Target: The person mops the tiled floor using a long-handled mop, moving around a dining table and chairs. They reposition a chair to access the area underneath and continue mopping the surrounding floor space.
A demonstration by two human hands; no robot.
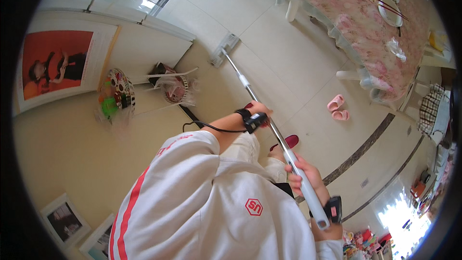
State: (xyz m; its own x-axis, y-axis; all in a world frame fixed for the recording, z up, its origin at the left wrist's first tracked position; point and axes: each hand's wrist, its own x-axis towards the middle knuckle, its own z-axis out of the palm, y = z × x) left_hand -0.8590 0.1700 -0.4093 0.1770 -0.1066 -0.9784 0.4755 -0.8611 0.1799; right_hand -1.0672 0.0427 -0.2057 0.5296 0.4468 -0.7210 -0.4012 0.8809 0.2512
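Observation:
A mop (275,132) with a long silver pole and a pale grey handle slants across the view. Partway down the metal pole, my left hand (259,109) is closed round it, though its fingers are partly hidden by the wrist strap and device. Higher up, my right hand (309,175) wraps the grey handle, whose end lies over my right wrist. At the far end, the flat rectangular mop head (224,49) rests on the tiled floor, close to the corner of a white cabinet.
A table with a pink floral cloth (346,24) stands at the far right, with dishes and chopsticks on it. Pink clogs (338,108) lie on the floor (284,67) nearby. To the left are a white cabinet (168,43), a rack with a basket (175,86), and a wall poster (57,62).

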